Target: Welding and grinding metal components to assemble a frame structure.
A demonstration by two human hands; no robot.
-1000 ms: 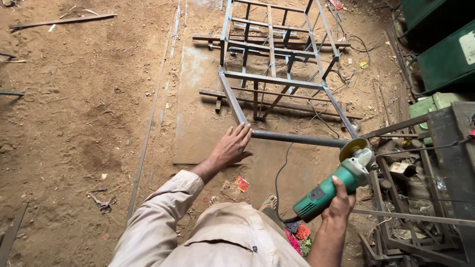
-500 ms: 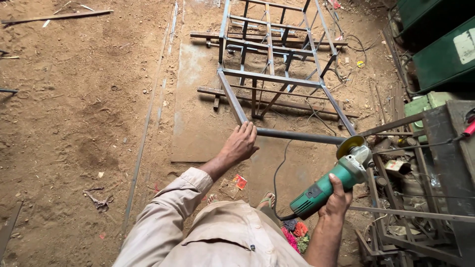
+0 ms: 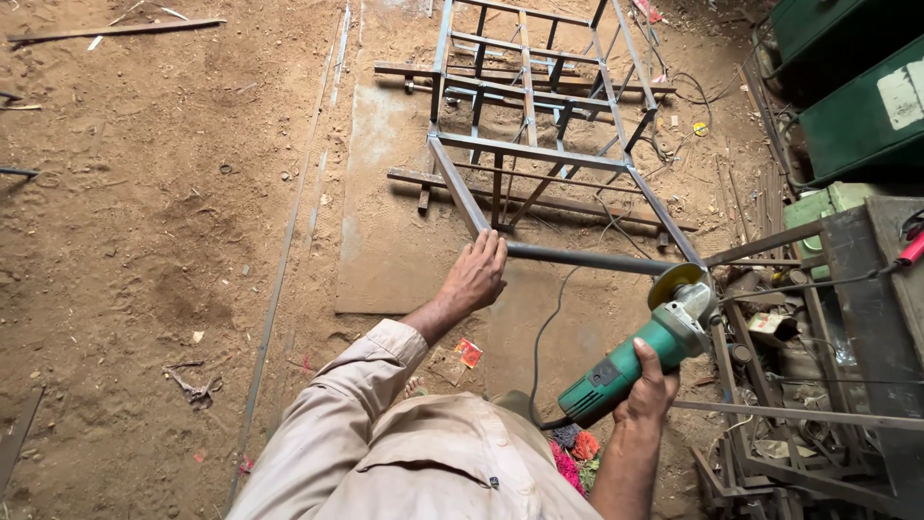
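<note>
Steadying the bar (image 3: 587, 258) with the left hand (image 3: 476, 276) spread flat, right hand (image 3: 647, 393) is gripping the grinder (image 3: 640, 358) firmly, disc held square.

Bright daylight falls evenly on the sandy ground (image 3: 144, 241). Shadows are soft and short. The picture is sharp, with no glare. Straight lines bend a little near the edges.
</note>
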